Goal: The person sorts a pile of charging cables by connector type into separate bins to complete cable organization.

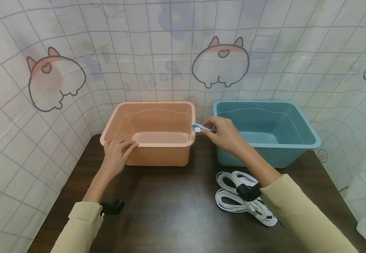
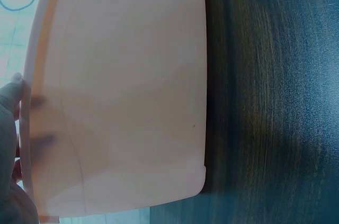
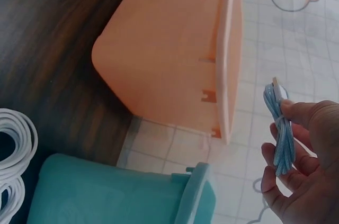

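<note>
My right hand (image 1: 222, 131) pinches a folded light-blue USB cable (image 3: 284, 128) between thumb and fingers. Its white plug points left, level with the right rim of the orange bin (image 1: 159, 154); in the right wrist view the bundle shows above that rim, tied round its middle. At the bin's front left corner my left hand (image 1: 117, 154) grips the rim, fingers hooked over it; in the left wrist view, finger shadows show through the bin wall (image 2: 122, 91). Under my right forearm, two coiled white cables (image 1: 233, 203) lie on the table, partly hidden by the wristband.
A teal bin (image 1: 265, 154) stands right of the orange one, with a narrow gap between them. Both stand at the back of the dark wooden table (image 1: 170, 211). A white gridded curtain (image 1: 138, 52) with corgi drawings hangs behind and at both sides.
</note>
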`<state>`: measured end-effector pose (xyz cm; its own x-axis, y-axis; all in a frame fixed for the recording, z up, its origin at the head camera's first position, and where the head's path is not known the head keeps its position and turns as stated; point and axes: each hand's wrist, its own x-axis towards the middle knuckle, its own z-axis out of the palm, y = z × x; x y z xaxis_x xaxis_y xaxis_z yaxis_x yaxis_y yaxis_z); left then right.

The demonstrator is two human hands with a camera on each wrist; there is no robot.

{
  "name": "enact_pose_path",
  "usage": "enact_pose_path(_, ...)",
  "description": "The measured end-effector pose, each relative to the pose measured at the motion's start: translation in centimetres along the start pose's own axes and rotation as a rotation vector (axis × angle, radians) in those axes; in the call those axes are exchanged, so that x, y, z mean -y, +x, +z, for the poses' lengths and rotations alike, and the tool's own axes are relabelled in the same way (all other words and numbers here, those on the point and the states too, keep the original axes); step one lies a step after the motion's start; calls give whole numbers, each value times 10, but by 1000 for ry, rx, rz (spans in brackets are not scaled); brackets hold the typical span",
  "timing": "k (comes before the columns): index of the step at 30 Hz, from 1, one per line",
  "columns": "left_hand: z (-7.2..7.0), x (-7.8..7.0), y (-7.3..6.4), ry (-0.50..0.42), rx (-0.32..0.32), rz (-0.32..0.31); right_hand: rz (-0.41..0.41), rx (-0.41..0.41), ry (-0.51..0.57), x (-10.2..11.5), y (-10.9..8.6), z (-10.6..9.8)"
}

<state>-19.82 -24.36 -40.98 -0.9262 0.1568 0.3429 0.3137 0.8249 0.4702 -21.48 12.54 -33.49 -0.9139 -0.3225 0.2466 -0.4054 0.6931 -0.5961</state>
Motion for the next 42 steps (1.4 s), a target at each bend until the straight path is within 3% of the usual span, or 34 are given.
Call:
enact_pose_path(11,-1,0,-1,-5,1,-3,46,23,-26,15,17,3)
enact_pose_path(42,0,1,1,-13,11,-10,58,80,-58,46,64,18)
